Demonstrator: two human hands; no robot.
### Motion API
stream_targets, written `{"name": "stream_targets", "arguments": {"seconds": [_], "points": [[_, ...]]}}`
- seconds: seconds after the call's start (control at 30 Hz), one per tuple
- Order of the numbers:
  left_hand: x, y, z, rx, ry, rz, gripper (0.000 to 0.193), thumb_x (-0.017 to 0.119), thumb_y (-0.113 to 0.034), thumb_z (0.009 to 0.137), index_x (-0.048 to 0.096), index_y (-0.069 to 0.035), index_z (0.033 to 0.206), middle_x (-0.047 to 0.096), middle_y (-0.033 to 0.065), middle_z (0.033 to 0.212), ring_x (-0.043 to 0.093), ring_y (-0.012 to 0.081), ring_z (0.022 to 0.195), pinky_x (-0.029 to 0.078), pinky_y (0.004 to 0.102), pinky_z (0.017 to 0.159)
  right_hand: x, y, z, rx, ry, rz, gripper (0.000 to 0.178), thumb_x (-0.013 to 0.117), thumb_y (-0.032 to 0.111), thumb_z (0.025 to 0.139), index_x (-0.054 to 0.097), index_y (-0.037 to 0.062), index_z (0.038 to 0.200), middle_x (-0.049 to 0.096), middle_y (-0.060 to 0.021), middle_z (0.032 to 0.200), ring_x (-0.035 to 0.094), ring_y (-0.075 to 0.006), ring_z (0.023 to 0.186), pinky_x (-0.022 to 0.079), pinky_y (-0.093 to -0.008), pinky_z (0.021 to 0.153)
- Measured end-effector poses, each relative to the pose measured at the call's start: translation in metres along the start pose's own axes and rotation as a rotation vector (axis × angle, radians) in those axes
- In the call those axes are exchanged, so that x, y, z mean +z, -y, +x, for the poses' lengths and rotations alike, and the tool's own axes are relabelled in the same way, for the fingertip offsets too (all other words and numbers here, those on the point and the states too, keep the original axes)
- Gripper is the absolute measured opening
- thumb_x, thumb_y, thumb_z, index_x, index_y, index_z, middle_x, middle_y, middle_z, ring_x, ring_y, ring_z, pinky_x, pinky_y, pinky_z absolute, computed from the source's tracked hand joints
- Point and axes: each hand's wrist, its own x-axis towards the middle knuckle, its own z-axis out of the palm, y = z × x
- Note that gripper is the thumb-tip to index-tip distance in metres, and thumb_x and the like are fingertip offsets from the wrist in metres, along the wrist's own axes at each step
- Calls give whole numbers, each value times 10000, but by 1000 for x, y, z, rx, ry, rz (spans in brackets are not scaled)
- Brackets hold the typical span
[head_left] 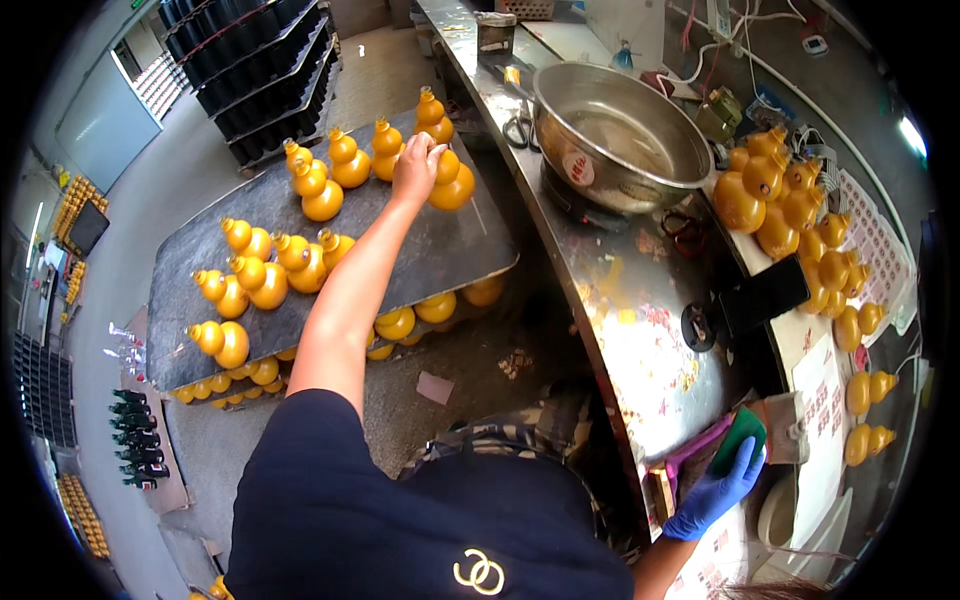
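Note:
My bare left hand (415, 172) reaches out over a dark tabletop (395, 268), fingers pinched at the top of a yellow gourd-shaped bottle (453, 188). Whether that bottle rests on the surface or hangs just above it, I cannot tell. Several similar gourd bottles (348, 160) stand around it in loose rows. In a blue glove, my right hand (715, 500) grips a green scouring pad (738, 440) over the lower right end of the metal workbench (640, 330).
A large steel pan (620, 140) stands on the bench, with scissors (518, 128) beside it. A black phone (765, 295) is on a stand. More yellow gourds (785, 200) crowd the right side. Dark crates (250, 75) are stacked behind; green bottles (138, 440) stand at left.

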Motion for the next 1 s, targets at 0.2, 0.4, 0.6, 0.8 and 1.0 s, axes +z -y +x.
{"name": "stream_targets", "arguments": {"seconds": [0.2,0.4,0.6,0.8,1.0], "points": [[49,44,37,-64,131,98,246,665,-219,845,489,-49,876,584,138,880,588,373,862,469,451,706,21,-8,7,33,-57,2,280,526,212,971,569,3,1152,578,-36,1093,525,-119,991,410,-247,890],[49,59,63,-74,149,65,293,652,-306,857,496,-59,879,618,140,887,607,377,807,468,459,671,47,1,13,91,-25,63,305,519,238,972,549,6,1168,568,-56,1082,512,-133,997,390,-272,927],[71,108,140,-2,29,155,221,569,-257,898,556,-98,1051,616,178,1013,592,383,963,480,455,806,73,14,17,125,-113,11,349,520,257,962,525,-4,1194,565,-74,1090,520,-145,1003,408,-281,924],[108,189,175,-181,343,345,251,622,-222,852,626,-68,1050,628,202,1052,589,365,1027,470,424,880,45,1,28,37,-62,-84,302,504,192,961,515,-21,1174,578,-57,1068,539,-126,972,423,-267,906],[103,141,168,-246,386,421,207,659,-248,825,668,-77,942,664,155,1005,636,328,948,502,420,816,38,10,13,116,-140,60,279,511,173,956,536,-19,1158,597,-86,1110,570,-140,998,426,-268,926]]}}
